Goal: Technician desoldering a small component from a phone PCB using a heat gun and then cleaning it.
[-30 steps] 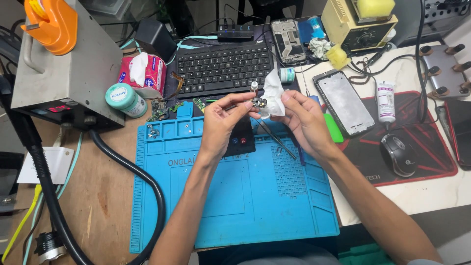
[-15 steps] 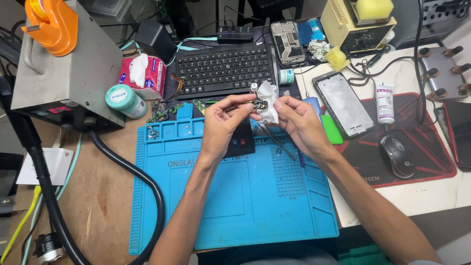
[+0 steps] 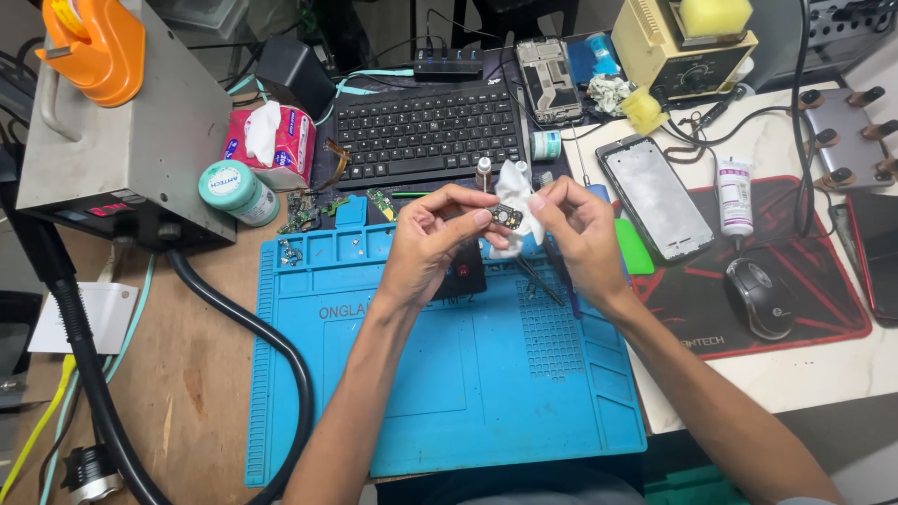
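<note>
left arm: bare forearm comes up from the bottom edge, angled up and a bit to the right, wrist roughly straight
left hand point(image 3: 432, 241): raised, back of the hand facing the camera, fingers curled inward, thumb and fingertips pinched together at the top right
right arm: bare forearm runs in from the lower right corner, slanting up and left
right hand point(image 3: 578, 236): raised level with the other one, fingers bent, thumb and forefinger pinched and pointing left
spacing: fingertips of both hands meet in the middle, pretty much touching; wrists well apart, so the arms make a rough V shape
</note>
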